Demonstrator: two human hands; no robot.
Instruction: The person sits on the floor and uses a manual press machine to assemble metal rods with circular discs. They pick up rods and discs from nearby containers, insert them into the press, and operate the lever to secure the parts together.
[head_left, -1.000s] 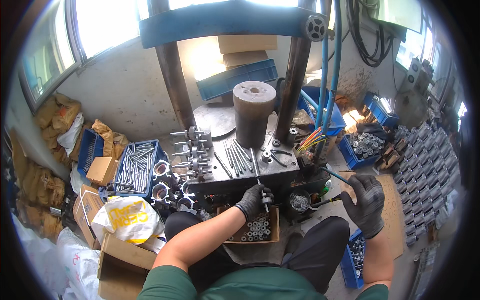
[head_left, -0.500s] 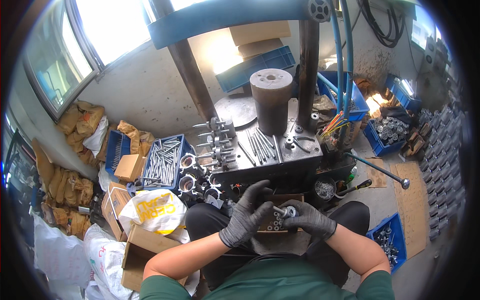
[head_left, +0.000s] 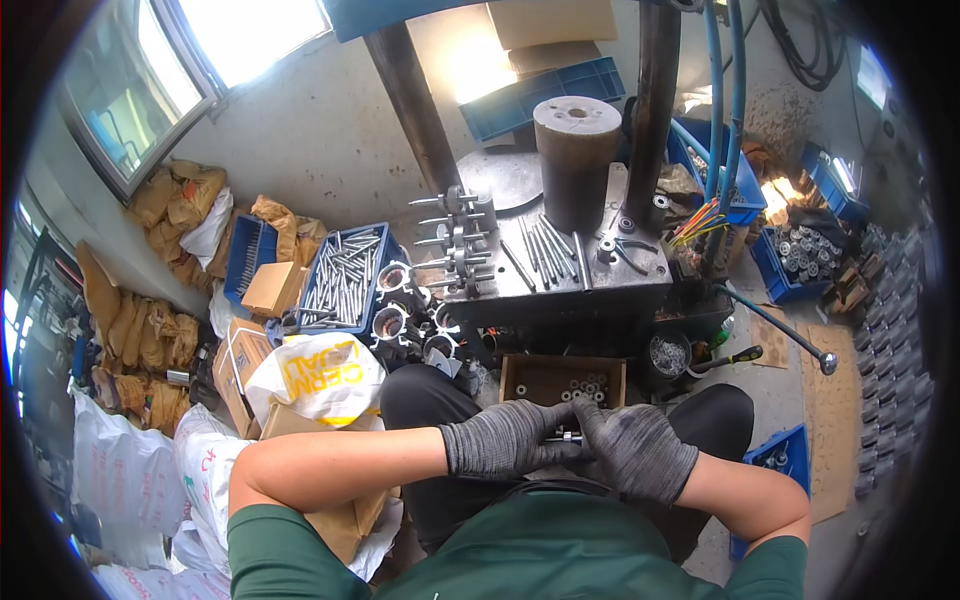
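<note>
My left hand (head_left: 508,438) and my right hand (head_left: 640,452), both in grey knit gloves, meet in front of my lap. Their fingers close round a small shiny metal shaft (head_left: 568,437), mostly hidden by the gloves. Just beyond the fingers stands an open cardboard box (head_left: 520,377) with several small metal rings (head_left: 588,388) in it. On the press table (head_left: 620,300) past the box lie loose metal rods (head_left: 545,250) and a pair of pliers (head_left: 630,255). A row of assembled shaft parts (head_left: 460,240) stands at the table's left edge.
A thick steel cylinder (head_left: 575,165) rises from the press table between two columns. Left of it, a blue crate (head_left: 345,275) holds many rods, near ring-shaped castings (head_left: 390,322). A lever with a ball end (head_left: 827,362) juts out at right. Another blue crate (head_left: 795,450) sits beside my right knee.
My left hand, open and apart before, has come down and closed on the shaft with my right hand. The view has shifted, and more of the ring box shows.
</note>
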